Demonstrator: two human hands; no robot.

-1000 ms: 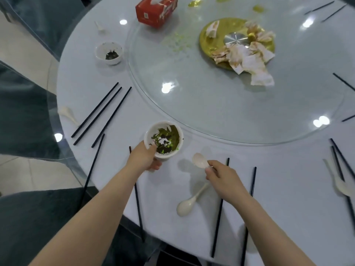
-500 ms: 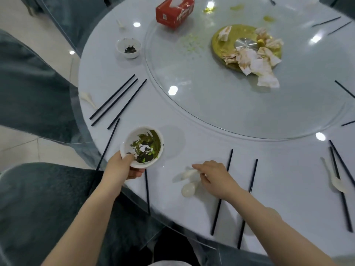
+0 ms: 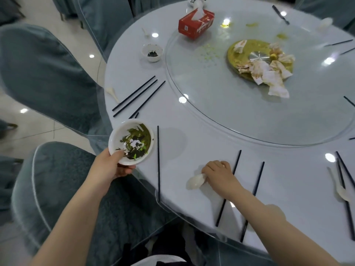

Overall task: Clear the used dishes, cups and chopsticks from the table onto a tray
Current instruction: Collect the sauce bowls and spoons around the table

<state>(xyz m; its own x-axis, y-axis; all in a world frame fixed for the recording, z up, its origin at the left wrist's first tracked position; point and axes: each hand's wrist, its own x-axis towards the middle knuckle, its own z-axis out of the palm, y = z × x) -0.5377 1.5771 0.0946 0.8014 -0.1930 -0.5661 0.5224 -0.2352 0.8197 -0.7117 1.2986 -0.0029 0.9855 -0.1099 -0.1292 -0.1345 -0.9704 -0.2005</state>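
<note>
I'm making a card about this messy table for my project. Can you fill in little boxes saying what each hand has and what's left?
left hand: holds white round bowl smeared with green leftovers over the table edge
right hand: grips white plastic spoons on the white round table
still on table: black chopsticks, small white bowl with dark scraps, red tissue box
turntable: crumpled stained napkins
tray: not in view

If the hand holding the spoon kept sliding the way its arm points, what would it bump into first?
Probably the single black chopstick lying to its left. The right hand, gripping the white plastic spoon, points up-left across bare white table. Beyond that stands the dirty white bowl, though it seems lifted.
</note>
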